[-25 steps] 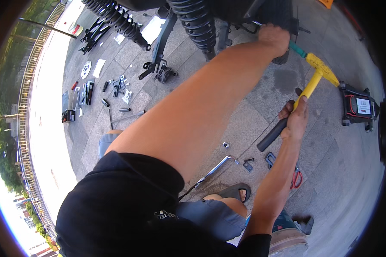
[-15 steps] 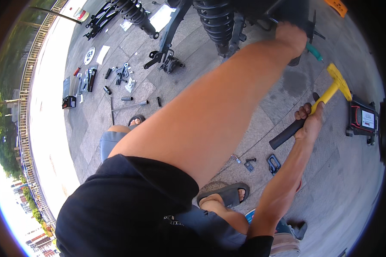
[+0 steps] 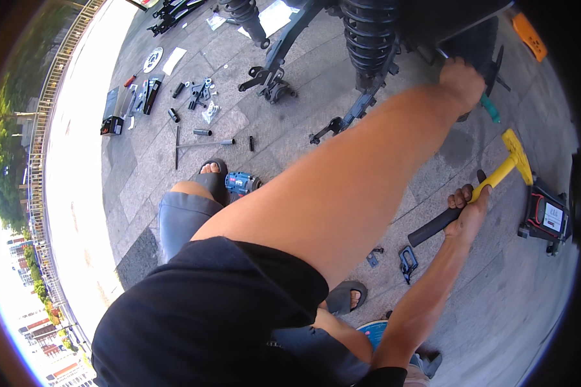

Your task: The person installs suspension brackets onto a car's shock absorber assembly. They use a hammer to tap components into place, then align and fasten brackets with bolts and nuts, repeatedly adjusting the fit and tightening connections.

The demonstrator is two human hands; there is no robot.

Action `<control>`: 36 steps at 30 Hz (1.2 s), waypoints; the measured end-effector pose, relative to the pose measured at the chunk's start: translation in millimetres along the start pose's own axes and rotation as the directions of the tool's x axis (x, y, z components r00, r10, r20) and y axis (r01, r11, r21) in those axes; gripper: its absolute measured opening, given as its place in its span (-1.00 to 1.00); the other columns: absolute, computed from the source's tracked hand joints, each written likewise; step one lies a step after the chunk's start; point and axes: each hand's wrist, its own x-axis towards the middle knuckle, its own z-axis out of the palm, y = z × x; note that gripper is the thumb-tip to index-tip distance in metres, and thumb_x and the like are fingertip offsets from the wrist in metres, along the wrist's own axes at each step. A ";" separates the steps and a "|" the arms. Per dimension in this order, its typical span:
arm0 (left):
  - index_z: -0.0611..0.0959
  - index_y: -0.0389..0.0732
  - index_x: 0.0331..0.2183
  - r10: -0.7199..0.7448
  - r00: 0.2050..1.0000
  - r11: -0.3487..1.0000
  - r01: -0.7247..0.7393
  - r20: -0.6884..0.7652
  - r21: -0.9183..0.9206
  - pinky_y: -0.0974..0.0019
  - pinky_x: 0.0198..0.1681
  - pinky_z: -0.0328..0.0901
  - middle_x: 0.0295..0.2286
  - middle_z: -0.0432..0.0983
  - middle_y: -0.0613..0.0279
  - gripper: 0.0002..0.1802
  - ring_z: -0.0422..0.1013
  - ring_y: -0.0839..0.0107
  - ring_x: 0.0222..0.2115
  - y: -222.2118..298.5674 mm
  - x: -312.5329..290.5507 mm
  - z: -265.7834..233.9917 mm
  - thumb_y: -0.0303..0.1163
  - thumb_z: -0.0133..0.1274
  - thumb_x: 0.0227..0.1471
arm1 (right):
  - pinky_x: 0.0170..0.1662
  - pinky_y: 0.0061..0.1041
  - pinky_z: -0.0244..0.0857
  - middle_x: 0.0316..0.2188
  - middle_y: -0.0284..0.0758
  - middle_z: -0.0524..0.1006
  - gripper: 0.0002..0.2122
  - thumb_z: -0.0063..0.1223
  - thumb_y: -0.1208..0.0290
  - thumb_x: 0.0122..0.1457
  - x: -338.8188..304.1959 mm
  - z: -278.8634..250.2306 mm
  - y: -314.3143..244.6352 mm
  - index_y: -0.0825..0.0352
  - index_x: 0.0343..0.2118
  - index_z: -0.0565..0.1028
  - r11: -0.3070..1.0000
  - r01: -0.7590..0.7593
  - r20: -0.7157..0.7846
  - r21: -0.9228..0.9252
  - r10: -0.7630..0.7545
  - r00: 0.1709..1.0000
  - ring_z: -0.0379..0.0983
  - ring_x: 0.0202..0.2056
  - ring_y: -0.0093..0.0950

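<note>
The left hand (image 3: 463, 84) is clenched around a green-handled tool (image 3: 490, 109), beside the dark tyre (image 3: 481, 42) and under the edge of the vehicle's black body. A bright metal shaft shows at the far end of the fist, pointing in toward the vehicle; its tip is out of sight, so what it bears on cannot be told. The green butt sticks out from the near end of the fist.

The right hand (image 3: 469, 216) grasps a yellow hammer (image 3: 495, 182), fingers wrapped where the yellow handle meets the black grip. The hammer's head is raised just beside the green butt, apart from it.

A clean blow would seem to call for the hammer's face square to the butt and travelling along the shaft's line, with the left wrist firm and the knuckles well back from the struck end. The high hold on the handle probably suits short, controlled taps; a lower one would give more swing.

The floor jack (image 3: 547, 213) sits near the hammer's head, leaving limited room on that side. Loose sockets (image 3: 202, 131) lie toward the left edge of the shaded paving (image 3: 303, 71), well apart from both hands.
</note>
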 end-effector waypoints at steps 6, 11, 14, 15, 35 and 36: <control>0.68 -0.14 -0.29 -0.003 1.000 1.000 0.003 0.005 0.022 0.13 -0.18 0.35 -0.28 0.56 0.06 -0.76 0.45 0.08 -0.18 1.1 0.2 2.0 -0.35 0.04 -0.06 | -0.54 -0.60 -0.01 -0.63 -0.47 0.16 -0.65 -0.37 0.15 0.36 -2.6 -0.1 -9.5 0.27 0.01 0.31 0.999 -0.026 0.106 -0.025 0.028 0.994 0.03 -0.63 -0.64; 0.67 -0.11 -0.26 0.044 0.998 0.998 -0.042 -0.043 0.048 0.14 -0.15 0.37 -0.20 0.50 0.03 -0.75 0.43 0.07 -0.14 -2.7 -0.2 6.7 -0.33 -0.02 0.00 | -0.54 -0.61 0.00 -0.62 -0.46 0.17 -0.66 -0.35 0.13 0.35 3.0 -0.9 -4.4 0.25 0.00 0.29 0.990 0.042 0.002 0.135 -0.043 0.999 0.04 -0.63 -0.64; 0.66 -0.13 -0.26 0.001 0.999 0.998 -0.004 -0.046 -0.063 0.15 -0.18 0.41 -0.15 0.41 -0.01 -0.76 0.44 0.05 -0.16 -2.3 -1.6 0.9 -0.35 -0.03 0.02 | -0.53 -0.61 0.01 -0.62 -0.46 0.17 -0.65 -0.35 0.11 0.35 5.0 -4.9 -3.3 0.24 0.00 0.29 0.994 -0.003 0.038 0.108 -0.001 0.999 0.04 -0.63 -0.64; 0.63 -0.15 -0.23 0.017 0.999 0.997 -0.020 -0.049 -0.072 0.13 -0.19 0.43 -0.14 0.35 -0.03 -0.74 0.44 0.02 -0.16 -3.6 0.4 -3.4 -0.36 -0.01 0.00 | -0.53 -0.61 0.01 -0.63 -0.46 0.18 -0.65 -0.34 0.10 0.34 5.4 -5.9 -4.1 0.24 0.01 0.29 0.993 -0.013 0.060 0.121 0.006 0.998 0.05 -0.63 -0.64; 0.56 -0.11 -0.19 0.178 0.981 0.981 -0.171 -0.079 0.087 0.11 -0.22 0.43 -0.21 0.40 0.03 -0.71 0.42 -0.02 -0.19 -20.0 -2.1 -4.7 -0.42 0.03 -0.05 | -0.57 -0.56 0.04 -0.64 -0.45 0.19 -0.69 -0.33 0.10 0.33 13.2 0.4 3.6 0.22 -0.06 0.28 0.998 -0.060 0.103 0.007 0.059 0.993 0.08 -0.65 -0.63; 0.55 -0.10 -0.19 0.165 0.984 0.984 -0.159 -0.069 0.075 0.11 -0.22 0.43 -0.21 0.39 0.03 -0.70 0.42 -0.02 -0.19 -22.4 -1.6 -5.5 -0.42 0.03 -0.06 | -0.56 -0.56 0.04 -0.64 -0.45 0.19 -0.69 -0.32 0.11 0.33 13.1 0.1 3.7 0.22 -0.06 0.28 0.996 -0.056 0.080 0.068 0.051 0.995 0.09 -0.65 -0.63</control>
